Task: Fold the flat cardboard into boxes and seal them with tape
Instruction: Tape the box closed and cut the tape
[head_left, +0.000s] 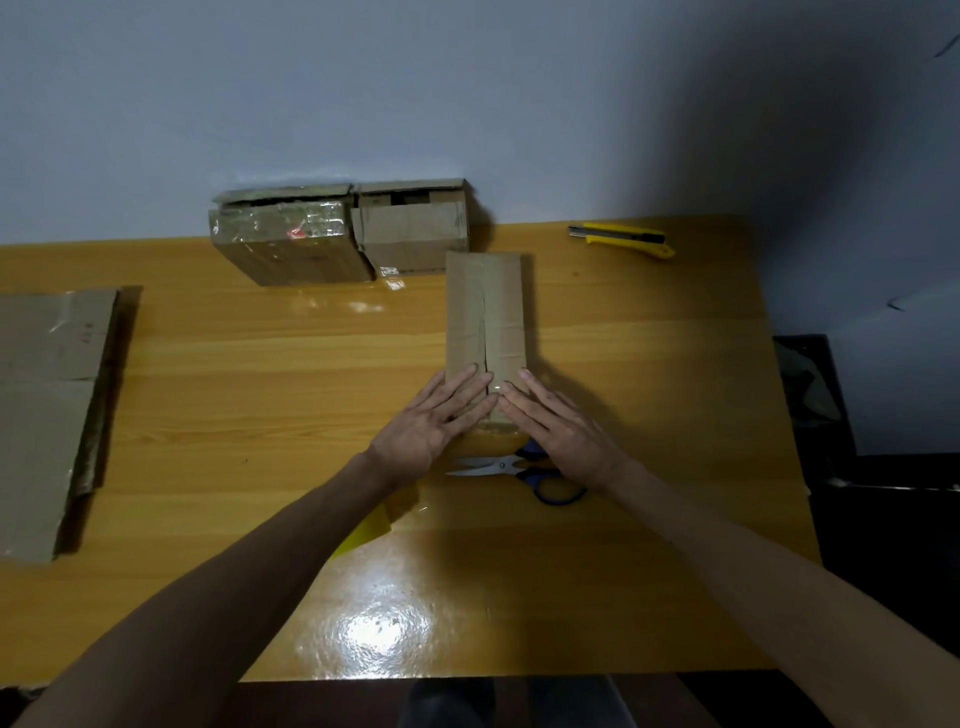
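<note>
A folded box (485, 312) stands in the middle of the frame on the table (249, 364), its taped seam running away from the viewer. Both hands lie flat on its near end, the left hand (423, 423) and right hand (558, 431) with fingers straight, pressing either side of the seam. Scissors (511, 466) lie just below the box, partly hidden. Two taped boxes (291, 244) sit upper centre against the wall; flat cardboard (47, 405) lies at the left edge, and a yellow knife (621, 239) lies upper right.
</note>
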